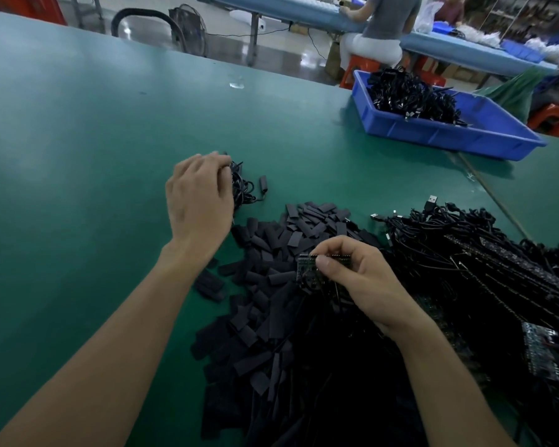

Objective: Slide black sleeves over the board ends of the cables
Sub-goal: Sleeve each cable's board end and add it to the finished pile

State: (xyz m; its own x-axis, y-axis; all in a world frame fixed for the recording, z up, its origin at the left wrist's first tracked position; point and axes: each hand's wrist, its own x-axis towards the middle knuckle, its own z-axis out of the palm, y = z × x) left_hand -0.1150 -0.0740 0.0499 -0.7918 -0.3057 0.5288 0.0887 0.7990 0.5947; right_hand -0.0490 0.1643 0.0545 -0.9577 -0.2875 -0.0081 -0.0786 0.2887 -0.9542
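While right fingers (324,263) pinch a dark board (305,270), left fingers (219,171) grip a coiled black cable (244,188).

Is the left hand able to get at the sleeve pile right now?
Probably yes: the sleeve pile lies open just right of the left hand, nothing between them. But its fingers curl on a small cable bundle, which it would likely have to release first.
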